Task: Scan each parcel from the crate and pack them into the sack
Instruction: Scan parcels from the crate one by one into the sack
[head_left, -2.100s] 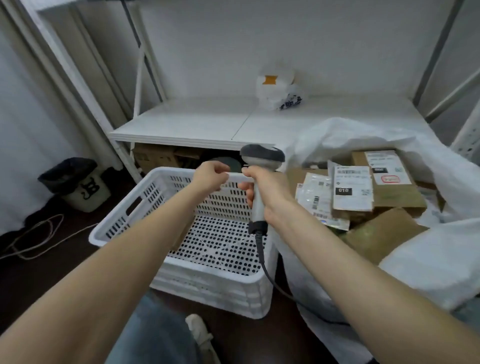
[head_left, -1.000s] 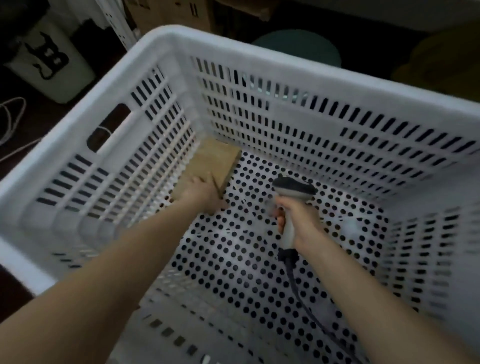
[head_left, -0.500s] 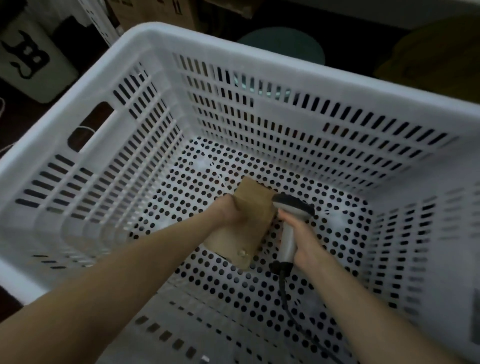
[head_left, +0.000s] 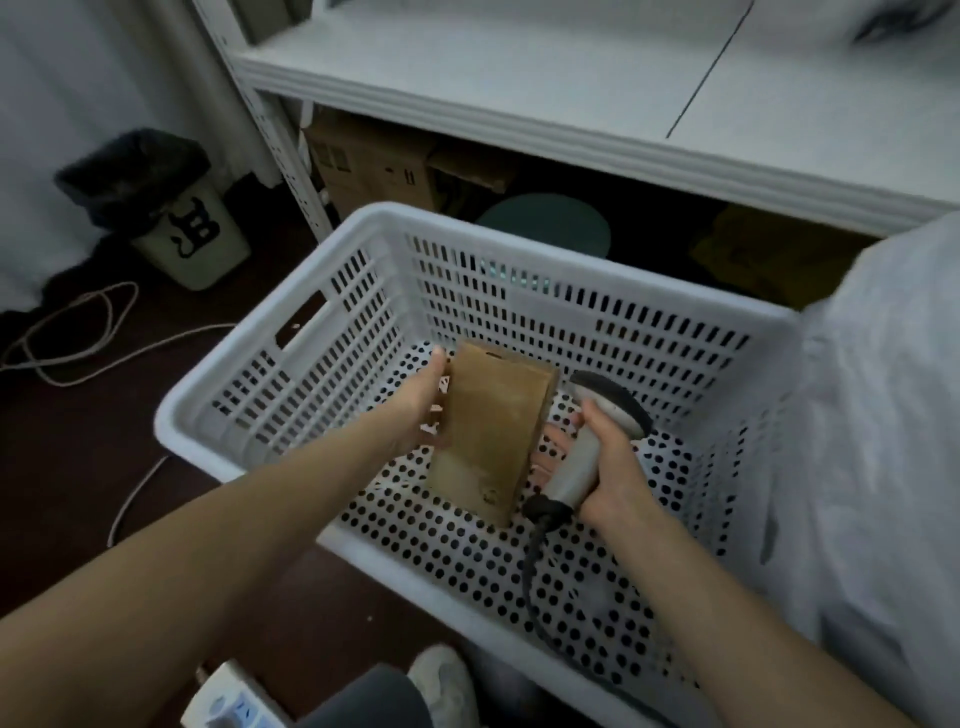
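Note:
A brown cardboard parcel (head_left: 488, 436) is held up above the floor of the white perforated crate (head_left: 363, 322). My left hand (head_left: 415, 410) grips the parcel along its left edge, with fingertips showing under its right side. My right hand (head_left: 608, 467) is shut on the grey handheld scanner (head_left: 592, 431), just right of the parcel, its cable trailing down over the crate floor. Apart from the parcel, the crate looks bare. The white sack (head_left: 883, 415) rises at the right edge; its inside is hidden.
A white shelf (head_left: 519, 73) runs across the back, with cardboard boxes (head_left: 374, 161) and a round dark stool (head_left: 550, 223) beneath it. A small bin with a black liner (head_left: 171, 218) and loose cables (head_left: 78, 332) lie on the dark floor at left. A power strip (head_left: 234, 701) sits near my foot.
My left hand took the parcel from the crate's left wall and lifted it toward the scanner. My head has pulled back, so the whole crate and the shelf show again.

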